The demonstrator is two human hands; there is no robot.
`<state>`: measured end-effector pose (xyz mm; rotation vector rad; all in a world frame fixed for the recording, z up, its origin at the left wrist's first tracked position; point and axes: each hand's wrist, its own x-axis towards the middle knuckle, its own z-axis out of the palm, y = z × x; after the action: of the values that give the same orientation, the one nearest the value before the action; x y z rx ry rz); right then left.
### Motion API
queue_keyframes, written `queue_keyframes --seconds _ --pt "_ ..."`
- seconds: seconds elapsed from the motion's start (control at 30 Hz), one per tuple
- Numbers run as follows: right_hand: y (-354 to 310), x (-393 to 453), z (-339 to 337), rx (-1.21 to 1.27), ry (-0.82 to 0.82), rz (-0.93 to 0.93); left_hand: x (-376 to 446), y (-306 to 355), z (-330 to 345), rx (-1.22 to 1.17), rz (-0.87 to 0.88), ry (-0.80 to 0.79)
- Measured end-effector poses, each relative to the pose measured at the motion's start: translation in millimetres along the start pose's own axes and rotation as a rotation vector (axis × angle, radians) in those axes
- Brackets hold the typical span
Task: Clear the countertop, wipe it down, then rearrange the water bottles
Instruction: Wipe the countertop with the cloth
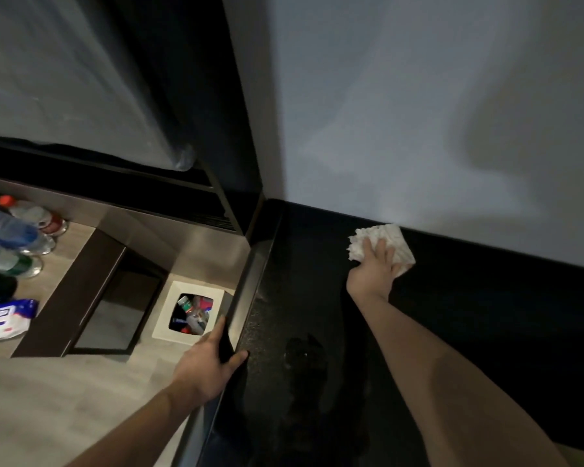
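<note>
Water bottles (pixel 11 230), a wipes pack (pixel 0 318) and a full bin (pixel 191 313) sit on the floor. The right hand (pixel 376 267) presses a white cloth (pixel 383 246) flat-fingered on the dark countertop (pixel 317 298); the left hand (pixel 206 362) grips its edge.

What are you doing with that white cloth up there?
A person is wiping the dark countertop. The right hand presses a white cloth against it near the wall, while the left hand holds the counter's edge. The water bottles stand on the floor beside a bin.
</note>
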<state>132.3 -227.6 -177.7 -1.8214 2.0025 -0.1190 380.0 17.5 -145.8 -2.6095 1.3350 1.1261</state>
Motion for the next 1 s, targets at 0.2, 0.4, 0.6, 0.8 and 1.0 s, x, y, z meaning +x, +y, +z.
queue_keyframes --seconds 0.2,0.4,0.6,0.8,1.0 --pt "-80 -50 36 0.072 -0.065 -0.144 -9 -32 -14 -0.169 0.028 -0.124" --pt "-164 -103 72 0.282 -0.152 -0.140 -28 -70 -16 -0.415 -0.047 -0.281" --pt "-248 -177 86 0.568 -0.419 -0.139 -45 -90 -17 -0.336 -0.082 -0.345" --pt "-209 -175 33 0.582 -0.295 -0.196 -44 -89 -11 -0.352 -0.037 -0.364" --pt "-72 -104 -38 0.494 0.007 -0.132 -27 -50 -11 -0.305 0.036 -0.312"
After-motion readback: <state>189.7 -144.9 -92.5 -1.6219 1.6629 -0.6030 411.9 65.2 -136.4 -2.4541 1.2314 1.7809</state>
